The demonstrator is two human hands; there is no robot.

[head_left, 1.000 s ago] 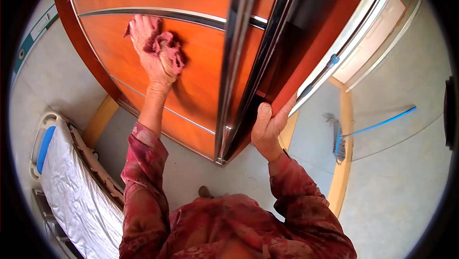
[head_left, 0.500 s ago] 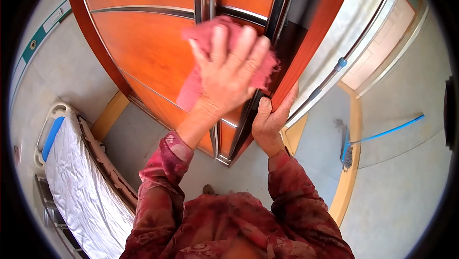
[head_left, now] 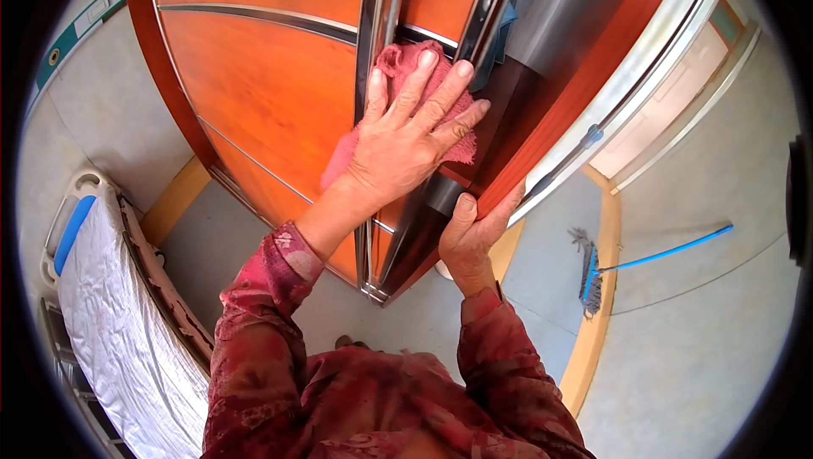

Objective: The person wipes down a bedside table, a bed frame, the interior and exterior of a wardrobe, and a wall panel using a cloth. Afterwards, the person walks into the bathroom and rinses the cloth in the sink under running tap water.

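My left hand (head_left: 398, 150) presses a pink cloth (head_left: 453, 146) against the dark and silver upright strips of an orange wooden wardrobe door (head_left: 271, 86). Its fingers are spread over the cloth, pinning it under the palm. My right hand (head_left: 470, 239) grips the lower part of the wardrobe's red-brown side panel (head_left: 555, 137), thumb on the near face and fingers round the outer side. Between the door's edge strip (head_left: 491, 6) and this panel is a gap showing the dark interior. Something blue (head_left: 500, 44), perhaps fabric, shows inside.
At left stands a bed with a silvery cover (head_left: 123, 315) and a blue-and-white end board (head_left: 74, 235). A mop (head_left: 590, 277) with a blue handle rests by the right wall. Another pole (head_left: 580, 150) leans beside the wardrobe. Grey floor lies below.
The gap beside the door looks wider, and the blue thing inside has come into view. My left hand and the cloth have shifted over the door strips. My right hand stays on the panel.
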